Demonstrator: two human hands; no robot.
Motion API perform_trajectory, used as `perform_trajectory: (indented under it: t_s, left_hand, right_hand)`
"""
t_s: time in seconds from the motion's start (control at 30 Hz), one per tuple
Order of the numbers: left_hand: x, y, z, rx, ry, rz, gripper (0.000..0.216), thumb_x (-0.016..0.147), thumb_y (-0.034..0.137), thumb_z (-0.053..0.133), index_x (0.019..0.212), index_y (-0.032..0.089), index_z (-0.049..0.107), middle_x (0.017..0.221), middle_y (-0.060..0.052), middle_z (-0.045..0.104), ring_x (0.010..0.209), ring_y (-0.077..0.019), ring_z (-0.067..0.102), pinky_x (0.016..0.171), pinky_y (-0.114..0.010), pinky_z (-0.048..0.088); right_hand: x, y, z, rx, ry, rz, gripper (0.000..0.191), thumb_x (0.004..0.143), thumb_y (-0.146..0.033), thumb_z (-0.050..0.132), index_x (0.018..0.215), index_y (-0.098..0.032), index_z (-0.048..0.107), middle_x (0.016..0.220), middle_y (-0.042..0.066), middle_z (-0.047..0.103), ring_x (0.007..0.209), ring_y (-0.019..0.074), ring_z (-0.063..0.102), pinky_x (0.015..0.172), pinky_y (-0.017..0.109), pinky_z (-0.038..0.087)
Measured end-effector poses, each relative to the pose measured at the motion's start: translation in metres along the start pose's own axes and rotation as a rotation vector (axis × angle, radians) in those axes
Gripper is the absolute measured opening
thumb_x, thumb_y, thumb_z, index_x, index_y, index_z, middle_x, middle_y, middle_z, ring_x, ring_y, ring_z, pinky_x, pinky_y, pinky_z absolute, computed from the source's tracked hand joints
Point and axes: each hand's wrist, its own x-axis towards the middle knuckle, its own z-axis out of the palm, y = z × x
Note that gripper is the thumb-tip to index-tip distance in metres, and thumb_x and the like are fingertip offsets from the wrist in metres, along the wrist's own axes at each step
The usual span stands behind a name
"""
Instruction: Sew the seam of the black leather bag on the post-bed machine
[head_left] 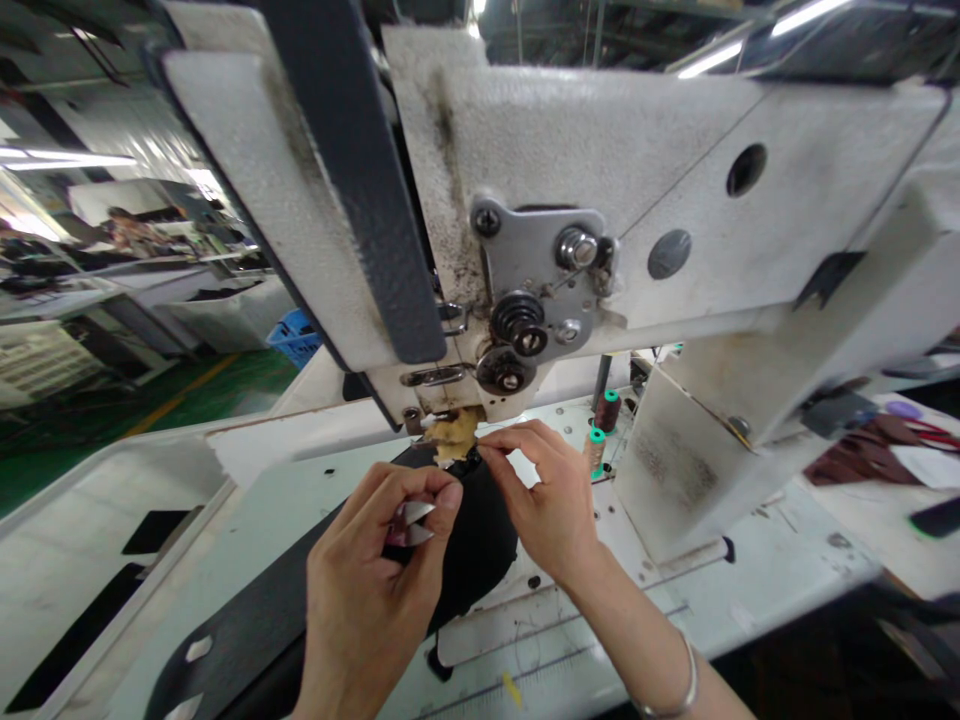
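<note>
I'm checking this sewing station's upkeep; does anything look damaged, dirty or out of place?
Yes: ragged yellowish material with torn-looking edges sits low on the sewing machine, by the black piece and close to the right hand; it contrasts with the smooth metal nearby. Dark, grimy streaks also mark the pale housing.

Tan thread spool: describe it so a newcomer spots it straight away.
Start at the big white sewing machine and drop to the pale green table beneath it. Just right of the person's right hand, two green-topped spools stand close together. The tan thread spool is lower in the picture; its neighbour is dark brown.
</note>
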Motion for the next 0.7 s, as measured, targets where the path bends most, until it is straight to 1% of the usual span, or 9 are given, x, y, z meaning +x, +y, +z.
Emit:
perform_trajectory:
  t_s: [0.2,0.37,0.6,0.7]
  left_hand:
    - [0.0000,0.0016,-0.0005,0.012,0.000,0.015,0.013,0.092,0.036,0.060,0.088,0.023,0.062,0.085,0.002,0.061,0.071,-0.0098,0.055,0.063,-0.023,0.043]
    - [-0.0001,0.0060,0.0009,-0.015,0.022,-0.017,0.017,0.093,0.038,0.056,0.088,0.023,0.063,0.085,0.000,0.061,0.074,-0.0116,0.055,0.063,-0.024,0.042]
    - [0.0001,0.0087,0.0008,-0.016,0.023,-0.016,0.016,0.092,0.037,0.058,0.085,0.023,0.062,0.083,0.002,0.060,0.070,-0.0104,0.053,0.062,-0.024,0.041]
    - [-0.0001,0.0085,0.0009,-0.019,0.027,-0.018,0.016,0.092,0.037,0.058,0.085,0.023,0.062,0.083,0.001,0.060,0.071,-0.0107,0.054,0.063,-0.024,0.041]
  right_hand:
    - [0.0001,-0.0009,-0.0002,-0.005,0.005,0.002,0.010,0.095,-0.019,0.063,0.097,-0.022,0.072,0.095,0.003,0.074,0.091,0.0189,0.067,0.085,0.033,0.051]
    - [0.0005,-0.0024,-0.0004,-0.007,0.001,-0.009,0.009,0.094,-0.018,0.064,0.095,-0.021,0.072,0.095,0.003,0.074,0.090,0.0188,0.067,0.084,0.033,0.051]
    - [0.0014,-0.0042,0.0007,-0.016,-0.006,-0.010,0.009,0.094,-0.018,0.064,0.095,-0.021,0.072,0.095,0.003,0.074,0.091,0.0190,0.067,0.084,0.033,0.050]
    - [0.0011,-0.0044,0.0006,-0.014,0.000,-0.019,0.009,0.094,-0.018,0.064,0.095,-0.021,0.072,0.095,0.003,0.074,0.091,0.0189,0.067,0.084,0.033,0.050]
